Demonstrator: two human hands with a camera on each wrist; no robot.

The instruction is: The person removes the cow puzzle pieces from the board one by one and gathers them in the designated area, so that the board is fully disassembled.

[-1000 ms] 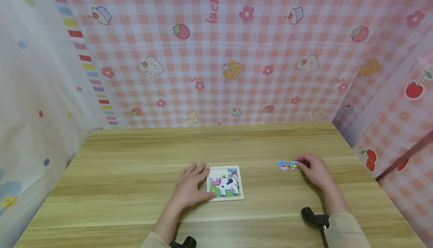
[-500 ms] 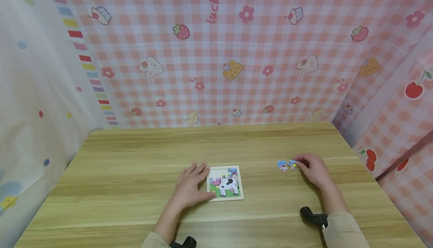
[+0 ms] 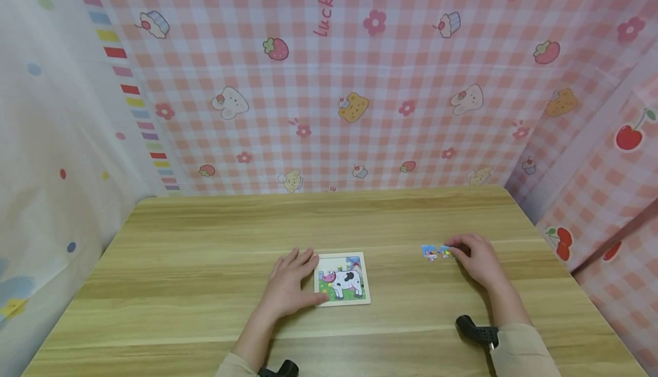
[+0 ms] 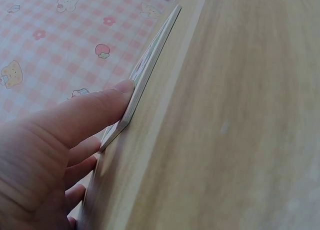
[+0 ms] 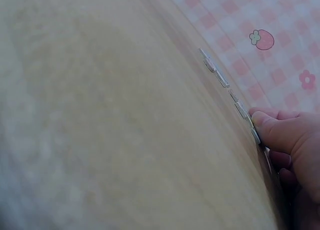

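A square jigsaw puzzle board with a pale frame and a cow picture lies mid-table; its upper left part shows bare. My left hand rests at its left side, thumb on the lower left corner and fingers spread straight along the edge. In the left wrist view the thumb presses on the frame's edge. To the right, my right hand pinches a blue and yellow puzzle piece between thumb and index finger, partly hidden by the fingertips. Close to its left lies another puzzle piece, blue with white and red.
The wood-grain table reaches back to a pink checked cloth. White cloth hangs on the left and cherry-print cloth on the right. Black wrist mounts sit by the sleeves.
The right fingers shift slightly over the pinched piece, covering more of it. The left hand and the puzzle board stay where they were.
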